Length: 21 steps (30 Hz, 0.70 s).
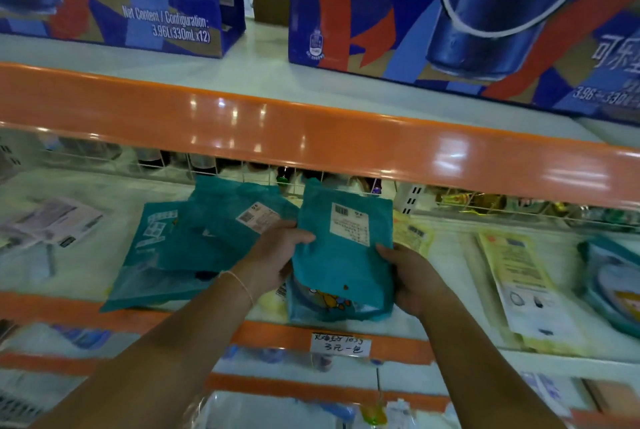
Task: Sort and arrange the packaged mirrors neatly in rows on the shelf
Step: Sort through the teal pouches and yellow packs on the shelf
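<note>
A teal packaged mirror [343, 252] with a white barcode label is held upright over the white shelf [93, 269]. My left hand [277, 255] grips its left edge and my right hand [412, 276] grips its right edge. Behind its lower part sits another teal pack with a cartoon print [325, 304]. To the left, two or three more teal packs [207, 238] lie overlapping and askew on the shelf. A teal round mirror pack [613, 286] lies at the far right.
Yellow and white packs [523, 286] lie right of my hands, and pale packs [55, 224] at the left. An orange shelf rail [311, 137] hangs just above, with cola cartons [467, 19] on top. A wire divider [242, 172] backs the shelf. A handwritten price tag [341, 343] sits on the front edge.
</note>
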{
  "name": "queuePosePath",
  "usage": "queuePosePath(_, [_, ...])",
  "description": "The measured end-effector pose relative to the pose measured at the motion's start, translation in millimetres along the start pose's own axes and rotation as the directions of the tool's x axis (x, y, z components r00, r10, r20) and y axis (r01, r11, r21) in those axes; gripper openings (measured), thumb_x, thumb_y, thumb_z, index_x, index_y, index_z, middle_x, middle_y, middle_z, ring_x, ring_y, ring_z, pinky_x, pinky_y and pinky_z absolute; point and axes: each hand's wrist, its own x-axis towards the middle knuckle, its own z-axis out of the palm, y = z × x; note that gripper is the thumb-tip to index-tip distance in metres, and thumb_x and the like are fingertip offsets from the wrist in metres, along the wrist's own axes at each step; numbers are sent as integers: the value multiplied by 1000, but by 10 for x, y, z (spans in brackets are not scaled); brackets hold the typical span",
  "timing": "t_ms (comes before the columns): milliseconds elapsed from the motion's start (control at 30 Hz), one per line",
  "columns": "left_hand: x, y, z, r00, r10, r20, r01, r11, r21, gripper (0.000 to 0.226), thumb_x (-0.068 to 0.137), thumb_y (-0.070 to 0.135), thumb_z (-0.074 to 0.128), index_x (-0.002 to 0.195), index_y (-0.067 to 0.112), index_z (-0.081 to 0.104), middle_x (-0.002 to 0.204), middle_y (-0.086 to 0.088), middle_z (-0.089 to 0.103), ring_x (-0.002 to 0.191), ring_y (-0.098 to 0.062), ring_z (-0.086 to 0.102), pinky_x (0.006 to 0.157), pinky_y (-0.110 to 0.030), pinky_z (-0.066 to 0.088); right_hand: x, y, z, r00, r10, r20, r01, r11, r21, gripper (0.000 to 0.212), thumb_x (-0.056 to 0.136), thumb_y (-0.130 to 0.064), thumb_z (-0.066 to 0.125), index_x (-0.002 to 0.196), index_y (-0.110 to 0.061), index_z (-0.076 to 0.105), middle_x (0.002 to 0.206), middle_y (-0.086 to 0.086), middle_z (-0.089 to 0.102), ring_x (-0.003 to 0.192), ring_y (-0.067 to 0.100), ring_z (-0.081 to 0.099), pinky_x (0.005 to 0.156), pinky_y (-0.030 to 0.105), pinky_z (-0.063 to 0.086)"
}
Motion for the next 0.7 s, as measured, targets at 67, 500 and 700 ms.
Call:
queuePosePath(67, [-19,-67,47,999,-4,46,-1,994,112,22,95,1,50,111,3,65,107,-18,71,98,-34,69,83,-42,57,-28,26,-104,998,-34,-47,34,999,-2,28,96,-7,56,124,-5,56,111,18,71,97,36,70,69,43,59])
queuePosePath(500, [423,-310,1671,978,162,133,-187,392,901,35,95,33,46,78,5,58,74,-16,66,57,-23,61,54,-32,55,-437,-496,-1798,918,-195,-346,213,977,16,26,93,0,59,118,-4,59,109,21,71,97,40,70,75,54,58])
queuePosePath(700, [562,-633,2916,932,212,294,-335,199,921,29,90,32,50,88,5,60,82,-12,67,74,-27,64,67,-43,55,-654,-876,-2930,830,-253,-497,281,959,-19,21,93,-1,58,113,-5,61,106,19,71,92,38,69,74,50,58])
